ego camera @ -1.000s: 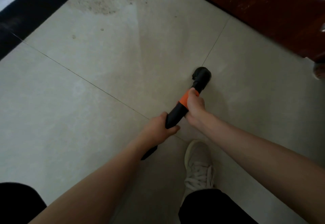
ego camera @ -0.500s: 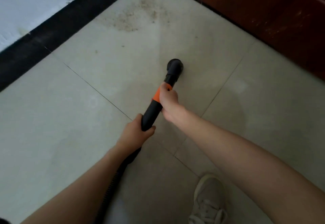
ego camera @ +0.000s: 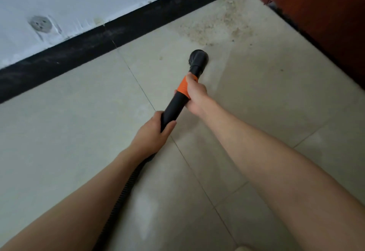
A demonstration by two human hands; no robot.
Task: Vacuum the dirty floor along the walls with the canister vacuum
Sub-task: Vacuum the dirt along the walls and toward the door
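A black vacuum wand point(ego camera: 173, 106) with an orange band points away from me, its round nozzle point(ego camera: 198, 58) down on the pale tiled floor point(ego camera: 266, 96). My right hand point(ego camera: 195, 95) grips the wand at the orange band. My left hand point(ego camera: 152, 134) grips the wand's lower end, where the ribbed black hose point(ego camera: 122, 197) runs back under my left forearm. A patch of sandy dirt point(ego camera: 215, 27) lies just beyond the nozzle, in the corner. The canister is out of view.
A white wall point(ego camera: 79, 0) with a black skirting board point(ego camera: 98, 39) runs along the left and back. A round patched spot point(ego camera: 40, 23) marks the wall. A dark red-brown wooden surface point(ego camera: 325, 14) closes the right side. Small crumbs lie near the nozzle.
The nozzle has travelled forward across the tile toward the dirt patch in the corner. My view has moved forward and up, so the wall shows and my shoe has left the frame.
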